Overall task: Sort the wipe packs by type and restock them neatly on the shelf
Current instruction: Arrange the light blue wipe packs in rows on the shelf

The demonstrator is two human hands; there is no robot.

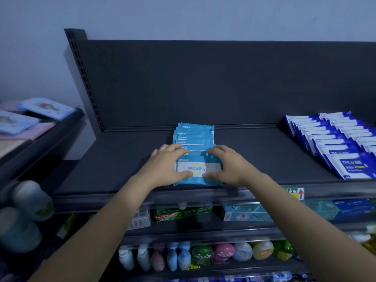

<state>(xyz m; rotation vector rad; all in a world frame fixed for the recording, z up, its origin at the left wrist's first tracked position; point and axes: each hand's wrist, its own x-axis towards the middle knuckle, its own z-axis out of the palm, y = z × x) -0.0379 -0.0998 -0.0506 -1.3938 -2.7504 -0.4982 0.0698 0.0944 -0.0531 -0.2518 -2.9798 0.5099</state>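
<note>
A row of light blue wipe packs lies overlapped on the dark top shelf, running from the back wall to the front edge. My left hand and my right hand flank the front pack, fingers laid over the packs behind it and thumbs pressing on its white label. At the right of the same shelf lie two overlapped rows of dark blue and white wipe packs.
Lower shelves hold toothpaste boxes, pale blue boxes and round coloured bottles. A neighbouring shelf at the left carries flat pale blue and pink packs. Blurred bottles stand at the near left.
</note>
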